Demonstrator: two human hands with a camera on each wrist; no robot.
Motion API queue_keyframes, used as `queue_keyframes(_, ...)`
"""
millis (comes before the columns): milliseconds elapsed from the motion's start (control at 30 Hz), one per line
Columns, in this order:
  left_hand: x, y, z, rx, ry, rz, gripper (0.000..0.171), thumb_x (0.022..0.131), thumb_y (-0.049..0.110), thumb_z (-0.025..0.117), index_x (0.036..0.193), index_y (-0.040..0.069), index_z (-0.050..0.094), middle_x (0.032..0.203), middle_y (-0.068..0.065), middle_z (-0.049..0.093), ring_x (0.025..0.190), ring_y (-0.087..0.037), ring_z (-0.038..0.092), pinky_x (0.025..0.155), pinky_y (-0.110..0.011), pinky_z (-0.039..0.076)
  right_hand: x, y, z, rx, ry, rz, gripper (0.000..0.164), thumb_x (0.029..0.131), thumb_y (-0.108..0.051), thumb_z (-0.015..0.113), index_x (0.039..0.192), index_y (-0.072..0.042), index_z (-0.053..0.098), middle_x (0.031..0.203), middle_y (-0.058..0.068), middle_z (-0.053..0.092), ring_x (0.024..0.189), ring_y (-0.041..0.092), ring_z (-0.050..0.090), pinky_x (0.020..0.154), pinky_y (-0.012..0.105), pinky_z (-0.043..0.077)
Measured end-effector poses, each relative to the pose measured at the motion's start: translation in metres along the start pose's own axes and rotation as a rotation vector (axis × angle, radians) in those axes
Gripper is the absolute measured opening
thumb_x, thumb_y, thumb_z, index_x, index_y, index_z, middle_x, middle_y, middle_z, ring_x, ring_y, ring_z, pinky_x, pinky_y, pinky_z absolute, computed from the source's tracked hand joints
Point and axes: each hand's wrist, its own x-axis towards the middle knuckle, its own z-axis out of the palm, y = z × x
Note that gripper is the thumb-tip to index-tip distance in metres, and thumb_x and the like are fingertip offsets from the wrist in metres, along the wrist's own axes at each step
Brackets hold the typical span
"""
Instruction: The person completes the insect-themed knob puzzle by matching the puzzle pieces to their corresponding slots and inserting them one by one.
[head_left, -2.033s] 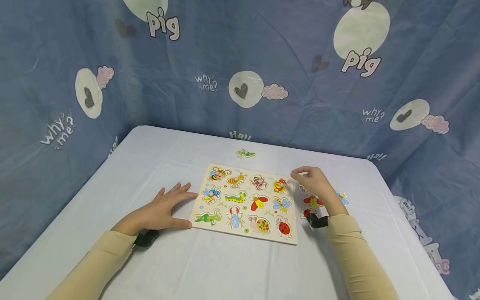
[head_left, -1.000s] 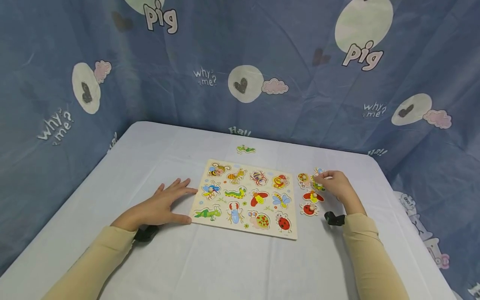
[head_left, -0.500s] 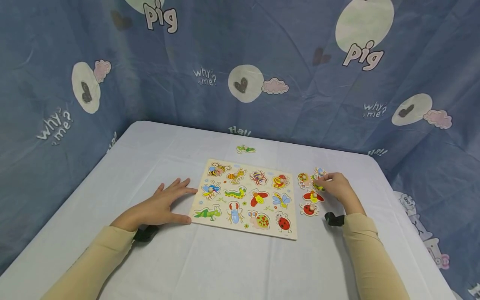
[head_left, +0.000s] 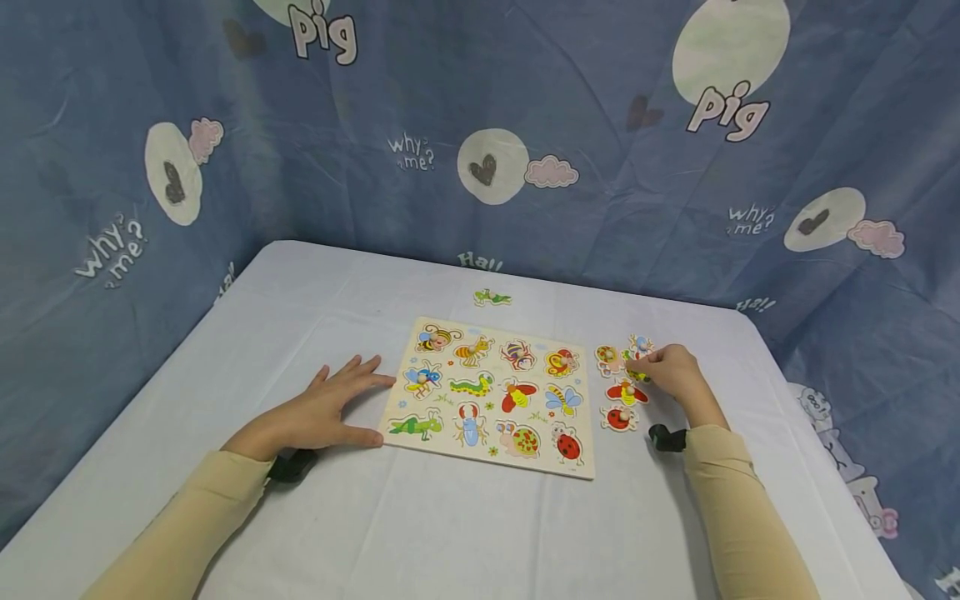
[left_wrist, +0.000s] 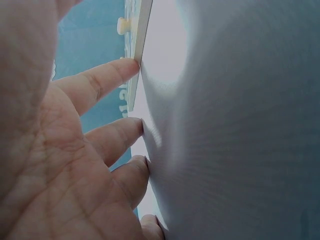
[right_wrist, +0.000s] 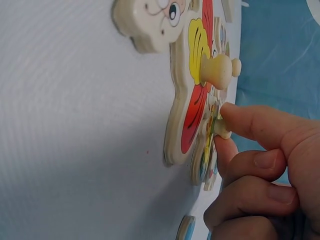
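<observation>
A wooden insect puzzle board lies on the white tablecloth. My left hand rests flat beside it, fingers spread; in the left wrist view the index fingertip touches the board's edge. To the right of the board my right hand pinches the small knob of a yellow-green loose piece between thumb and index finger. That piece lies partly behind a red and yellow winged piece, seen in the head view as the red piece.
More loose pieces lie right of the board: a snail-like one, a small one behind my fingers and a ladybird. A green insect piece sits alone behind the board. Blue printed cloth walls in the table.
My right hand left the board's upper right corner, moved right to the loose pieces and took hold of a piece's knob. The left hand has stayed put.
</observation>
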Motion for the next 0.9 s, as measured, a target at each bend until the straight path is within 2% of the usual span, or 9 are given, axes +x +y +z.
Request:
queue_keyframes(400,0.0001,0.0011,0.0005,0.010,0.007,-0.006,0.087,0.081,0.050,0.092,0.155,0.022,0.056,0.177,-0.024,0.026,0.165,-0.052,0.011,0.125,-0.082,-0.001,-0.0031,-0.0036,-0.0015,-0.005,-0.002,0.009,0.036,0.101,-0.034,0.073,0.100,0.001,0.072,0.092,0.009,0.060,0.088,0.024,0.052,0.073,0.034,0.042)
queue_keyframes(600,0.0002,0.0009,0.0009,0.010,0.007,-0.005,0.087,0.081,0.050,0.092,0.155,0.022,0.056,0.177,-0.024,0.026,0.165,-0.053,0.011,0.125,-0.082,-0.001,-0.0039,-0.0045,0.0004,0.007,0.006,0.023,0.034,0.101,-0.034,0.073,0.099,0.000,0.069,0.095,0.010,0.060,0.092,0.025,0.052,0.076,0.036,0.042)
queue_keyframes(900,0.0011,-0.0003,0.0012,0.013,0.007,-0.013,0.088,0.080,0.050,0.092,0.155,0.022,0.056,0.177,-0.024,0.026,0.166,-0.052,0.011,0.125,-0.081,-0.001,-0.0026,0.0006,0.0053,0.014,0.017,-0.029,0.036,0.101,-0.032,0.072,0.108,0.003,0.074,0.093,0.010,0.062,0.091,0.025,0.054,0.076,0.035,0.043)
